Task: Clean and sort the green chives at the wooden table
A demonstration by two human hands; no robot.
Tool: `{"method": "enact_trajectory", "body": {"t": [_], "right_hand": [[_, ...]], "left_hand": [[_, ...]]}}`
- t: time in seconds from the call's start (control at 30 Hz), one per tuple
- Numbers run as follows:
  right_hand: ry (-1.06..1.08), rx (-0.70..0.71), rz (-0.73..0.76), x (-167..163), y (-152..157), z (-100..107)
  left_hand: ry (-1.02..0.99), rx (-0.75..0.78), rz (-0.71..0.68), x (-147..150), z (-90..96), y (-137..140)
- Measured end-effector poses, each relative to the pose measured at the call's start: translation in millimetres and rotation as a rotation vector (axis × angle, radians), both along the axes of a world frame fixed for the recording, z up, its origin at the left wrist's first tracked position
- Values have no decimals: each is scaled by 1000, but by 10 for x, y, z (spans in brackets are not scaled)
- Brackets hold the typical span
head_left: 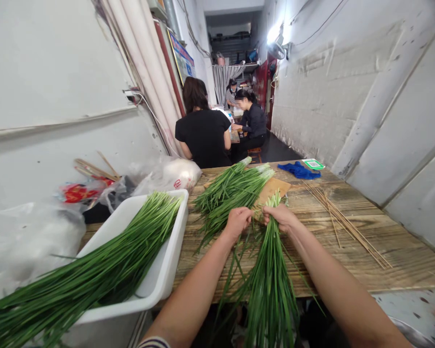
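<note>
My right hand (283, 217) is closed around a bunch of garlic chives (271, 270) near its pale stem ends. The long green leaves hang down over the table's front edge. Just left of it, my left hand (238, 221) is pinched on a thin chive stalk (257, 211) that reaches toward the bunch. Some loose leaves droop below that hand. Behind my hands, more chives (232, 191) lie in bundles on the table, with clear wrapping at their pale ends. A brown sheet (277, 187) lies partly under them.
A white plastic tub (181, 232) at left holds long chives (123, 256) that spill over its side. Plastic bags (170, 175) stand behind it. Thin sticks (348, 224), a blue cloth (299, 170) and a green code card (313, 164) lie on the wooden table (395, 232). People sit beyond.
</note>
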State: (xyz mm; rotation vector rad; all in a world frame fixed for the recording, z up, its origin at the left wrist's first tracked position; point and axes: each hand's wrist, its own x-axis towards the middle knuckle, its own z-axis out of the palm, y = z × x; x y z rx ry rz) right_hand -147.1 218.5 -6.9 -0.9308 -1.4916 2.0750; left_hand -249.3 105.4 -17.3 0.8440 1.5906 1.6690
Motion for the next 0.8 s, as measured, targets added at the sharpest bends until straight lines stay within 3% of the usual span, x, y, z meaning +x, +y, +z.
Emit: {"method": "enact_trajectory", "body": {"t": [0.17,0.3,0.43,0.67,0.8], "right_hand": [[69,-144,-14,3,65,4],[79,-235,-35,6,96,17],[132,-252,6,18,74,26],[207,-168,263,40,-11,24],[173,-209,255,40,8,44]], "left_hand": [[-178,153,-26,-31,45,-18],[-185,133,-29,-54,30,-7],[-123,59,-76,-55,-1,-2],[71,-39,-187,75,-15,1],[-11,13,-147,132,-1,21]]}}
